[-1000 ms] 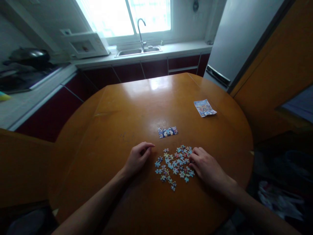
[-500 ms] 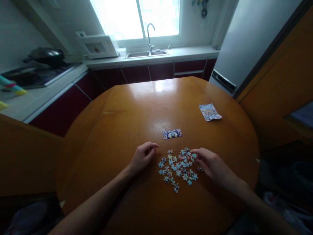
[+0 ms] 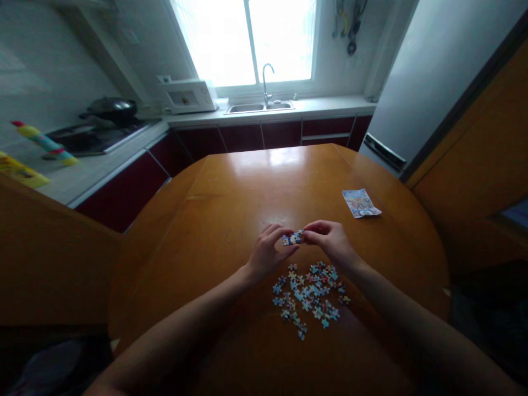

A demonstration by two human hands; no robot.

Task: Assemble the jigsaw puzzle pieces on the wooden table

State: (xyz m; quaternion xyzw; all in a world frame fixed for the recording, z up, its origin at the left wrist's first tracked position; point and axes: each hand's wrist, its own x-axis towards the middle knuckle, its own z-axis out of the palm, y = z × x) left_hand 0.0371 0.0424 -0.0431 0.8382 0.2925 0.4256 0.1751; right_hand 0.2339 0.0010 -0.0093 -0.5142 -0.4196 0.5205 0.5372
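Observation:
A small joined section of jigsaw puzzle (image 3: 293, 238), blue and white with a cartoon face, sits between my two hands over the wooden table. My left hand (image 3: 272, 246) curls round its left end, fingertips at the far edge and thumb at the near edge. At the right end, my right hand (image 3: 330, 240) pinches a jigsaw piece against the section; the fingertips mostly hide it. Whether the section is lifted or flat on the table I cannot tell. Closer to me lies a spread of loose jigsaw pieces (image 3: 315, 291), mostly light blue with some red and yellow.
A creased printed sheet (image 3: 361, 203) lies on the right part of the round-ended wooden table (image 3: 247, 192). Beyond the table are a counter with a sink (image 3: 259, 107), a microwave (image 3: 190, 96) and a pan (image 3: 113, 109) on the stove. A fridge (image 3: 437, 71) stands at the right.
My right hand has left the loose pieces and moved up and left to the joined section. My left hand has moved right and forward onto its left end. The camera view has tipped up slightly.

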